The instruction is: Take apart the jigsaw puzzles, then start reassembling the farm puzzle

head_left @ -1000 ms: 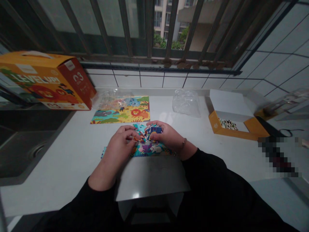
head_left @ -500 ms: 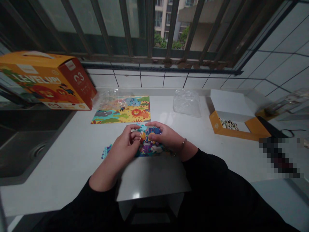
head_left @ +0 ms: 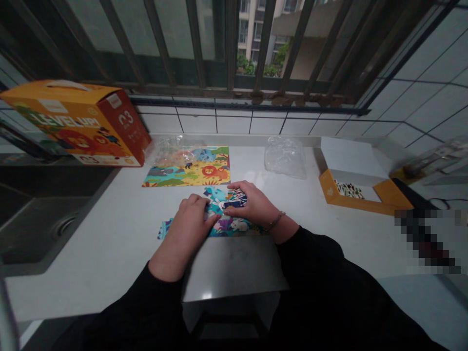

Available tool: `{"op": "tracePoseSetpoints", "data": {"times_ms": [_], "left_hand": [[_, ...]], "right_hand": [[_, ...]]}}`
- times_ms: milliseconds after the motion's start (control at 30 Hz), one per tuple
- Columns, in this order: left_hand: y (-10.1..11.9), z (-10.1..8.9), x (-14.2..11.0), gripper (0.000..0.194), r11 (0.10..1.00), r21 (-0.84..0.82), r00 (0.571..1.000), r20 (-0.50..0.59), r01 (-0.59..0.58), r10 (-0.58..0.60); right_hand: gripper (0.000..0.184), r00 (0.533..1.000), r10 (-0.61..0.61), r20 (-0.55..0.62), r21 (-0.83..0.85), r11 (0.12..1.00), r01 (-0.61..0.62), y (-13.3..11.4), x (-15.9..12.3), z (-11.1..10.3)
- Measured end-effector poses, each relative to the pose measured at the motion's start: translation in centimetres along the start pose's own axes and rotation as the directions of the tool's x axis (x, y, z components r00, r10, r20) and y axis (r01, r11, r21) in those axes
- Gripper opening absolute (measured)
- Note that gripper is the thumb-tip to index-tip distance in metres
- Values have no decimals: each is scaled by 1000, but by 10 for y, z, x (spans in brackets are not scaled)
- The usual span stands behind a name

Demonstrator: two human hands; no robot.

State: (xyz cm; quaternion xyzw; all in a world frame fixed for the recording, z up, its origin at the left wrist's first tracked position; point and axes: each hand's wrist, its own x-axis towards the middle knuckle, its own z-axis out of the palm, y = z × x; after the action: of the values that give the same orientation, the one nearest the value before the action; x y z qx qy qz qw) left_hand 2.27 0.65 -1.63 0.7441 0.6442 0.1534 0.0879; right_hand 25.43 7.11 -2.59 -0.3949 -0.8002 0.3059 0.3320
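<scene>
"Fingers and thumb of my right hand (head_left: 258, 207) are closed on a stack of pieces (head_left: 234, 204), from what the head view gives me, just right of the middle of the frame."

"And your left?"

"Palm down beside it, my left hand (head_left: 188, 224) has its thumb reaching toward the stack. I can't tell whether it pinches anything; the back of the hand hides its fingertips."

"Where's the puzzle?"

"Low in the centre, the colourful puzzle (head_left: 239, 225) lies on the white counter (head_left: 135, 229) under both my hands. They cover much of it, so I get only its lower strip, some of the top and a bit at the left."

"Anything in your way?"

"Just above my hands is a yellow animal picture sheet (head_left: 215, 170), its upper left corner under crumpled clear plastic (head_left: 168, 151). Right of that, well apart, sits a clear bag (head_left: 285, 156)."

"And the edges?"

"Upper left, a big orange box (head_left: 69, 129) stands by the dark sink (head_left: 54, 229). On the right, a small open box (head_left: 332, 195) has its white lid up and patterned pieces (head_left: 349, 189) inside. Window bars (head_left: 230, 48) fill the top. The patch at lower right is too blocky to read."
</scene>
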Motion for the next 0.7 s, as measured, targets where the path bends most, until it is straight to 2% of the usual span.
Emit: {"op": "tracePoseSetpoints", "data": {"times_ms": [100,200,367,433,533,600,700], "left_hand": [[-6,3,2,46,997,-62,999,-14,49,-50],[-7,1,4,46,987,-116,994,-4,111,-113],[-3,-7,3,41,937,-253,971,67,239,-230],[-2,-9,2,35,919,-315,971,51,239,-236],[-3,-12,1,33,898,-379,970,-10,222,-244],[-3,-14,2,36,899,-374,962,-52,229,-266],[-1,-19,2,37,905,-358,956,-94,230,-279]], "right_hand": [[69,998,-23,62,4,1000,23,2,1,1],[69,997,-24,75,-9,1000,25,0,1,0],[72,1000,5,-27,76,997,-3,-6,-2,-5],[72,1000,5,-30,75,997,-3,-6,-2,-5],[75,998,-21,62,7,1000,20,0,-1,-2],[79,995,-41,93,-24,999,43,4,0,1],[85,996,-54,72,-30,998,56,7,0,3]]}}
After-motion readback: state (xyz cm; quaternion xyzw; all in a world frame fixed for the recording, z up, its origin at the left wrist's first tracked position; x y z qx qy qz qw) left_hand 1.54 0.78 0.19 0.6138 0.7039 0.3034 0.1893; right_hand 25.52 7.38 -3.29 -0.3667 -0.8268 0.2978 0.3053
